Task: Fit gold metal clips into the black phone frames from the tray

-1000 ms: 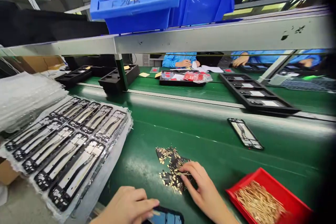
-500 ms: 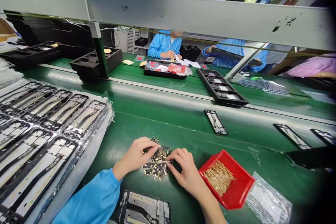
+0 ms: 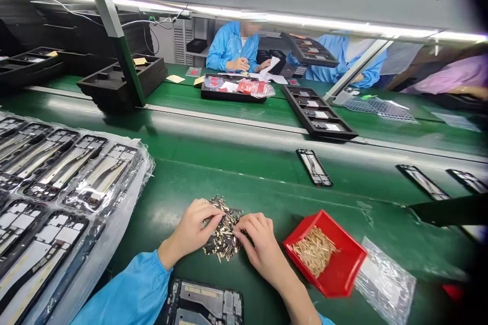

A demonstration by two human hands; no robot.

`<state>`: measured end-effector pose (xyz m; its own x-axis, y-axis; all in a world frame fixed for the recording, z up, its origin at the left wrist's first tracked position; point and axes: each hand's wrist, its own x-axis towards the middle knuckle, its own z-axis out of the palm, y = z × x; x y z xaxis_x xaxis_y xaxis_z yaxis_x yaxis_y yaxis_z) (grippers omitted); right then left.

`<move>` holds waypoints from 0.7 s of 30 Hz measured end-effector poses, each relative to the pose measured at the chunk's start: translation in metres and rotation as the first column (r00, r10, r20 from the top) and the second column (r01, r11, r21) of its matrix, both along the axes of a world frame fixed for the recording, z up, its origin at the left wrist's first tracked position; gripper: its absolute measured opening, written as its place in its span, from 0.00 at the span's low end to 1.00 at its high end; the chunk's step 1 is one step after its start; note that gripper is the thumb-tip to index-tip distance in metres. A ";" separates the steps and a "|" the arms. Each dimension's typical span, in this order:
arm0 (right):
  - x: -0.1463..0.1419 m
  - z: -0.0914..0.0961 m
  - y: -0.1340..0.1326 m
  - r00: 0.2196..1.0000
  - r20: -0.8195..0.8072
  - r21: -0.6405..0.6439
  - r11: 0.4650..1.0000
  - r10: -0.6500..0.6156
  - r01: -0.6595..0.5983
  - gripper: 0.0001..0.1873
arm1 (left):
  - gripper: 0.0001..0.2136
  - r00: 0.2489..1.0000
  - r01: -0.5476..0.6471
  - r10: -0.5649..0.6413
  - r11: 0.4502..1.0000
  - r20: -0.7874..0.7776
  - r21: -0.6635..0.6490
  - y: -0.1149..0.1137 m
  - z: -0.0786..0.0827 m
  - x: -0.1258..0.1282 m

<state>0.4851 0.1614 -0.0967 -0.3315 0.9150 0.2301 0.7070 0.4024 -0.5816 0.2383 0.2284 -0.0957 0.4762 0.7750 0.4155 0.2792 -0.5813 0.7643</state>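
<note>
A pile of small black-and-gold metallic parts lies on the green work surface between my hands. My left hand is at the pile's left side, thumb and forefinger pinched together; whatever is between the tips is too small to make out. On the right side, my right hand has its thumb and fingers closed at the edge of the pile, and its fingertips hide anything they grip. Just below the pile lies a phone frame, cut off by the picture's bottom edge.
A red bin holding thin gold-coloured pieces stands right of my right hand, beside a clear plastic bag. Wrapped phone frames fill the left. A single phone frame lies farther back. Beyond, co-workers in blue sit near black trays.
My view has tipped downward, and the blue bins overhead have left it. The small strip in my right fingertips no longer shows. Across the line, a co-worker's black tray is raised and tilted.
</note>
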 end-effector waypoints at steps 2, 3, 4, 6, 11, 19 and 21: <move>-0.005 0.001 -0.002 0.997 -0.077 0.007 0.999 -0.032 0.033 0.07 | 0.10 0.999 0.045 -0.045 0.999 -0.030 -0.005 -0.004 0.004 0.002; -0.007 0.002 -0.003 0.992 -0.118 0.001 0.999 -0.040 0.041 0.06 | 0.10 0.996 0.073 -0.074 0.997 -0.044 -0.008 -0.006 0.005 0.003; -0.010 0.003 -0.004 0.986 -0.159 -0.013 0.999 -0.043 0.041 0.06 | 0.11 0.993 0.103 -0.103 0.995 -0.054 -0.011 -0.009 0.007 0.004; -0.014 0.003 -0.006 0.973 -0.228 -0.064 0.997 -0.047 0.034 0.08 | 0.14 0.988 0.140 -0.141 0.990 -0.057 -0.018 -0.012 0.008 0.006; -0.015 0.001 -0.005 0.940 -0.310 -0.171 0.981 -0.140 0.090 0.13 | 0.17 0.998 0.063 -0.064 0.996 -0.004 -0.067 -0.010 0.007 0.004; -0.017 0.006 -0.006 0.912 -0.390 -0.168 0.984 -0.128 0.066 0.10 | 0.16 0.995 0.085 -0.079 0.991 0.063 -0.106 -0.005 0.009 0.000; -0.019 0.005 -0.007 0.905 -0.409 -0.149 0.987 -0.120 0.064 0.10 | 0.16 0.994 0.098 -0.091 0.989 0.066 -0.109 -0.006 0.008 0.001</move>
